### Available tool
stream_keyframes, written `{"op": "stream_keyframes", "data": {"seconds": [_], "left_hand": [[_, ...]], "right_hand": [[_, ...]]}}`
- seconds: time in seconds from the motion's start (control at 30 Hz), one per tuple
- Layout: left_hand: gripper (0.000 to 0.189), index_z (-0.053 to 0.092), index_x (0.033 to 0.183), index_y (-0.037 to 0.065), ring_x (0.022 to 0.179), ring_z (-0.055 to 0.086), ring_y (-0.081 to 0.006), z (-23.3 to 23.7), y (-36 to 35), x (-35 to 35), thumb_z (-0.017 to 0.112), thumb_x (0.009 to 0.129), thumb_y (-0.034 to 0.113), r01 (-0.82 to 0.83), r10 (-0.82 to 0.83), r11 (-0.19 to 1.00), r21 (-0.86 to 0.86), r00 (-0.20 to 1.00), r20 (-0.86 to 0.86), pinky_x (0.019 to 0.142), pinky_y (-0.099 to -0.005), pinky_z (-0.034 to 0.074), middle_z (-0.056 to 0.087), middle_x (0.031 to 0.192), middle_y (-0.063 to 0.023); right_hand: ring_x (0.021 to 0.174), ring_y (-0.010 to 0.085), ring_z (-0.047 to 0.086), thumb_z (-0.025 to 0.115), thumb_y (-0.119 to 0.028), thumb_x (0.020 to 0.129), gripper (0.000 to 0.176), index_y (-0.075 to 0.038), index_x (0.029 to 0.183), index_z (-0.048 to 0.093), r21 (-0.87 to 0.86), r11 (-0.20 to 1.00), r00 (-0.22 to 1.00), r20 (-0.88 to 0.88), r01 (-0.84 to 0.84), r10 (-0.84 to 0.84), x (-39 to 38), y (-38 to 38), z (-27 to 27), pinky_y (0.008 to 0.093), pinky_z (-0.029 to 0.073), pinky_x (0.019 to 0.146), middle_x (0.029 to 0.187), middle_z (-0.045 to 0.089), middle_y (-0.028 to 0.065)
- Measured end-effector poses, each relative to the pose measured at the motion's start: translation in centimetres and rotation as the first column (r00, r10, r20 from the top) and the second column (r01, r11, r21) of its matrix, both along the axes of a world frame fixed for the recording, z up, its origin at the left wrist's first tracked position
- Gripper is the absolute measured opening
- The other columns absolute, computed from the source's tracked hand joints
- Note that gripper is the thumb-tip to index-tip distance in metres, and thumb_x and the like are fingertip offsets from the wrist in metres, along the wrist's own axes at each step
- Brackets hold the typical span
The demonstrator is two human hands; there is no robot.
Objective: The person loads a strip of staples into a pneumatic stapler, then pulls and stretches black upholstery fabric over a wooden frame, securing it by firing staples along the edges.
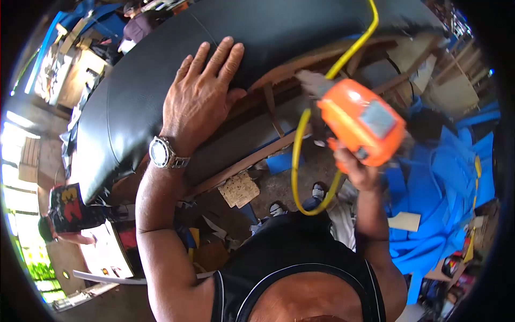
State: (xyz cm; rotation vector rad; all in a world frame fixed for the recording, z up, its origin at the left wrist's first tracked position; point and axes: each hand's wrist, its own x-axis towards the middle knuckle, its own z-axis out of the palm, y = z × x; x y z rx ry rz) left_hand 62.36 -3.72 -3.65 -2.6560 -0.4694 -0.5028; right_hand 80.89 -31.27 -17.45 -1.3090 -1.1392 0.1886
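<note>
My left hand rests with its fingers stretched out on black leather-like upholstery, close to its lower edge. That cover is pulled over a long curved wooden frame, whose slats show underneath. My right hand is wrapped round the grip of an orange staple gun, which is slightly blurred. The tool is raised beside the open underside of the frame, its dark nose toward the upper left. A yellow air hose loops below the tool and runs up past it over the upholstery.
Blue sheet material lies heaped at the right. A piece of tan board is on the floor under the frame. Another person is at the upper left, and one more is at the lower left.
</note>
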Motion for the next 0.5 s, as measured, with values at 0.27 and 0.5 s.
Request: {"op": "stream_keyframes", "data": {"seconds": [0.27,0.5], "left_hand": [[0.079,0.039,0.155,0.017,0.142,0.045,-0.036,-0.1,0.4,-0.6,0.074,0.087,0.036,0.072,-0.073,0.997,0.02,0.997,0.025,0.118,-0.0491,0.037,0.043,0.158,-0.0081],[0.077,0.037,0.157,0.017,0.145,0.041,-0.0357,-0.6,0.7,-0.9,0.07,0.091,0.041,0.059,-0.059,0.998,0.025,0.998,0.025,0.12,-0.048,0.035,0.041,0.16,-0.0078]], "right_hand": [[0.101,0.0205,0.073,0.085,-0.01,0.081,0.039,-0.001,0.116,0.068,0.08,0.994,0.997,0.025,-0.075,0.074,-6.6,7.0,1.4,0.0364,0.058,0.092,0.108,0.075,0.0119],[0.093,0.0249,0.075,0.083,-0.013,0.082,0.033,-0.001,0.109,0.069,0.084,0.996,0.991,0.13,0.006,-0.017,-7.6,7.8,0.1,0.0368,0.06,0.083,0.1,0.076,0.0119]]}}
